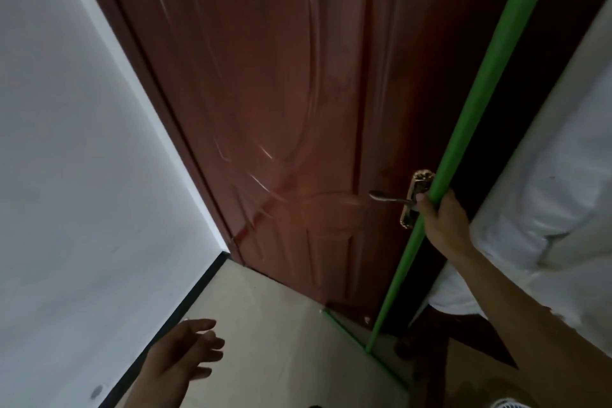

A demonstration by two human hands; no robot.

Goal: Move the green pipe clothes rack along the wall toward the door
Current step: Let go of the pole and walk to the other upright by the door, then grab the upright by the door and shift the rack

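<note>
The green pipe clothes rack (490, 76) shows as one long upright pole running from the top right down to a green foot bar (347, 331) on the floor, right in front of the red-brown door (265, 93). My right hand (443, 219) is wrapped around the pole at door-handle height. My left hand (185, 354) hovers low at the bottom left, fingers spread and holding nothing. The rest of the rack is out of frame.
A brass lever handle (410, 199) sticks out of the door just left of the pole. A white wall (76, 159) with a dark baseboard (185, 305) bounds the left. White fabric (556, 182) hangs at the right. Pale floor tiles (275, 334) lie below.
</note>
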